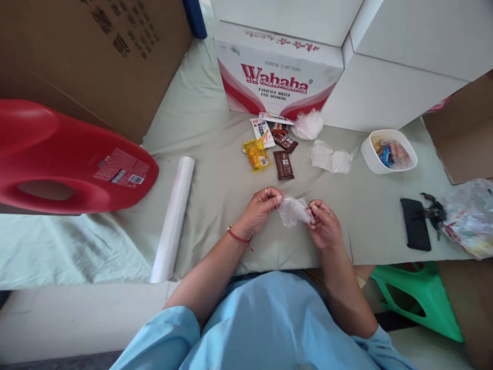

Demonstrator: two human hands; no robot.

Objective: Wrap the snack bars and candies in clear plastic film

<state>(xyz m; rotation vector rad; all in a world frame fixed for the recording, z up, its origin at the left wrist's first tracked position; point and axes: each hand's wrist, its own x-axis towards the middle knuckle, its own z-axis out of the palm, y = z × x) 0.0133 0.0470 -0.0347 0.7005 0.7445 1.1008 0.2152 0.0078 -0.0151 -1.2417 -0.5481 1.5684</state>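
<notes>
A crumpled clear plastic bag (293, 211) is stretched between my two hands, just above the cloth near the table's front edge. My left hand (265, 204) pinches its left end between thumb and fingers. The other end is pinched by my right hand (322, 218). Beyond them lie a yellow snack packet (256, 155), a dark brown wrapped bar (284, 165), another brown bar (285, 142) and a white snack sachet (262, 132). Wadded clear plastic (309, 125) rests against the box behind, and folded white tissues (330, 157) lie to the right.
A plastic roll (173, 218) and a large red jug (77, 159) are on the left. At the back stands a Wahaba-printed carton (277, 77). To the right are a white tub (389, 167) of packets, a black phone (415, 224), keys (435, 211), a filled plastic bag (472, 216) and a green stool (423, 298).
</notes>
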